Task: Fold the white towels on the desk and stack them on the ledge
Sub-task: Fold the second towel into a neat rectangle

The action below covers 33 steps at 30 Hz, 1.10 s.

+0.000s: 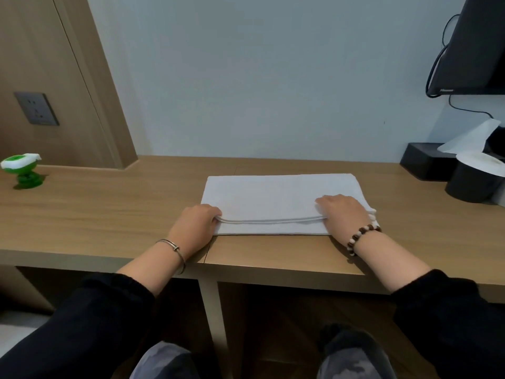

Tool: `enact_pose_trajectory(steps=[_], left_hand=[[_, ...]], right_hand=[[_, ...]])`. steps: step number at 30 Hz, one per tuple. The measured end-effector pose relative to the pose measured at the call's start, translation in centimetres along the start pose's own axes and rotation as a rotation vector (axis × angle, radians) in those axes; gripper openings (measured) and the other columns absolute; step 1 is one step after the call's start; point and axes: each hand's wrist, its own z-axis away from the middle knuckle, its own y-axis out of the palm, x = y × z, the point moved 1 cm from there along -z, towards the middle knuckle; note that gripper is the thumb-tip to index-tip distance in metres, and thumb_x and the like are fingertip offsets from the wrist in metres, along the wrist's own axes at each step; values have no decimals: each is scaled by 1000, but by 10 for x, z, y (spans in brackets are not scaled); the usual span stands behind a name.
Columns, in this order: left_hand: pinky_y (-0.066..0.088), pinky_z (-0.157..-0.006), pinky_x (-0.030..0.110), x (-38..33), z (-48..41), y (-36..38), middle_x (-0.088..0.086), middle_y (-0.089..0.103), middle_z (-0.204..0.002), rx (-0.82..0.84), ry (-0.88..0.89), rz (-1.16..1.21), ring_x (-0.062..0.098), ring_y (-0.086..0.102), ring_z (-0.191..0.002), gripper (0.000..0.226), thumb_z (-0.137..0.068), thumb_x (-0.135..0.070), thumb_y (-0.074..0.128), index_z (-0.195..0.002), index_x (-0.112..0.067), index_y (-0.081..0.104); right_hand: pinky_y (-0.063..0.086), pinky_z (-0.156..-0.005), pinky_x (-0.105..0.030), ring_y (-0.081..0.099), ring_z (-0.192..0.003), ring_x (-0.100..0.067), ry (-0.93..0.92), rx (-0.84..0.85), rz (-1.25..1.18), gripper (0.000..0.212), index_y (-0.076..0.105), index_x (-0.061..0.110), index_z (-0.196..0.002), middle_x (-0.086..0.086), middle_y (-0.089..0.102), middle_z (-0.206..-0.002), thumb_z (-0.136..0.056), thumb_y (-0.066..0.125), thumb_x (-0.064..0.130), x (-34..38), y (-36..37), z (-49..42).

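Left grip (196, 225), right grip (345, 214) pinching folded white towel (273, 192) (soft rectangle), wooden desk (95, 214)

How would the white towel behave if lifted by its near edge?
Probably floppy: the white towel lies flat in soft layers, its edge bending where the left hand and right hand pinch it. Likely sags between them. Should slide, not roll, on the desk.
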Motion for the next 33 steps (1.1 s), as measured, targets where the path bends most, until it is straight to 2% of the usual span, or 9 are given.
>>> enact_pose_trajectory(steps=[5, 10, 13, 15, 21, 24, 26, 31, 33], left_hand=[[50, -73, 34, -6, -2, 0, 1, 61, -103, 44, -13, -171, 26, 61, -88, 27, -96, -19, 38, -113, -22, 58], [48, -67, 32, -4, -4, 2, 0, 62, -101, 77, -1, -254, 24, 61, -86, 25, -96, -20, 36, -107, -20, 59], [42, -63, 31, -5, -6, 3, 1, 64, -99, 110, -8, -285, 25, 60, -87, 21, -94, -17, 37, -96, -18, 58], [39, -64, 30, -3, -6, -1, 1, 65, -101, 127, -7, -302, 25, 60, -90, 22, -94, -15, 39, -101, -20, 60], [31, -55, 24, 3, 8, -19, -7, 60, -94, 8, 88, -400, 16, 57, -86, 17, -87, -13, 46, -94, -27, 55], [39, -67, 22, 0, 19, -14, -10, 57, -98, 50, 277, -389, 11, 52, -96, 20, -90, -13, 42, -93, -27, 55], [42, -70, 25, 2, 20, -13, -9, 57, -100, 78, 298, -318, 12, 53, -99, 17, -90, -18, 41, -95, -27, 55], [49, -77, 34, -22, 7, -5, -6, 57, -118, 65, 301, -167, 17, 55, -110, 28, -95, -18, 42, -120, -25, 52], [47, -75, 32, -37, 2, 2, -6, 60, -116, 82, 306, -178, 20, 58, -105, 28, -96, -19, 39, -119, -24, 53]], right_hand=[[46, -93, -36, 57, -108, -26, -40, 107, -143, 31, 55, 13, -120, -6, 61, -120, -96, 36, 6, 41, 3, -21], [25, -111, -33, 51, -123, -23, -21, -60, -172, 47, 48, 18, -134, -4, 56, -133, -93, 40, -2, 46, -6, -16], [27, -111, -33, 34, -137, -19, -115, 135, -173, 50, 34, 22, -144, -1, 35, -150, -98, 32, 3, 51, 8, 2], [26, -112, -33, 21, -143, -14, -118, 210, -188, 56, 24, 27, -148, 6, 21, -157, -98, 29, 3, 47, 12, 6], [27, -112, -33, 19, -144, -13, -134, 252, -138, 61, 20, 30, -150, 7, 16, -158, -97, 28, -1, 42, 12, 1], [23, -113, -32, 20, -143, -14, -137, 255, -166, 64, 21, 28, -150, 6, 18, -157, -96, 31, -3, 39, 11, 0], [22, -114, -31, 21, -143, -15, -136, 241, -181, 64, 22, 28, -150, 5, 19, -157, -95, 32, -4, 38, 10, -1], [22, -114, -31, 21, -143, -15, -148, 246, -177, 63, 21, 29, -150, 5, 19, -157, -96, 32, -3, 38, 10, 1], [22, -114, -31, 25, -142, -16, -146, 223, -177, 62, 25, 29, -148, 5, 23, -156, -96, 32, -3, 31, 6, 0]])
